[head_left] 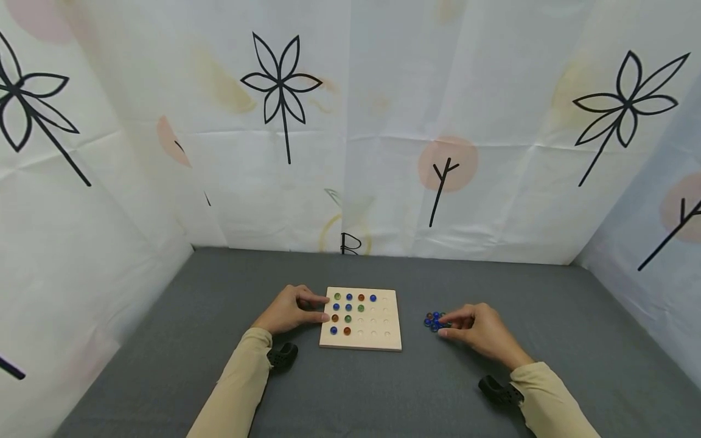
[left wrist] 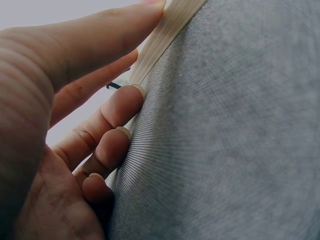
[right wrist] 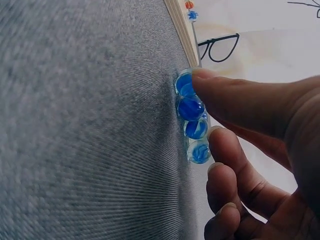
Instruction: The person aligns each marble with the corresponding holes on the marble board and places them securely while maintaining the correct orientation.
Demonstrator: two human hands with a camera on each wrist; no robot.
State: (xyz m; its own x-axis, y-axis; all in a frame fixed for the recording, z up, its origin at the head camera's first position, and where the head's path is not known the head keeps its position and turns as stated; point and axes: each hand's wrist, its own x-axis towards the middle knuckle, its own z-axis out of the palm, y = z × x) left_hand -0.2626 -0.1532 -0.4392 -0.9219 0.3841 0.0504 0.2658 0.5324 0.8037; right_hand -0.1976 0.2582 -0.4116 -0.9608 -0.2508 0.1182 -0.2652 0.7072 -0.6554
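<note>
A pale wooden board (head_left: pixel 386 342) with rows of round hollows lies flat on the grey table. Blue, green and reddish-brown glass marbles fill hollows mainly on its left and along the far row. My left hand (head_left: pixel 292 310) rests at the board's left edge, thumb and index fingertip touching the wood, the other fingers loosely bent. To the right of the board, my right hand (head_left: pixel 482 331) reaches over a small cluster of loose marbles (head_left: pixel 435 321). In the right wrist view its thumb is at a blue marble (right wrist: pixel 191 108); the index fingertip is hidden.
The grey cloth-covered table (head_left: pixel 438 395) extends around the board. White curtains (head_left: pixel 383 91) with plant drawings stand behind it and on both sides. A dark band with a device (head_left: pixel 282 357) sits at the left wrist, and another dark device (head_left: pixel 499 390) at the right.
</note>
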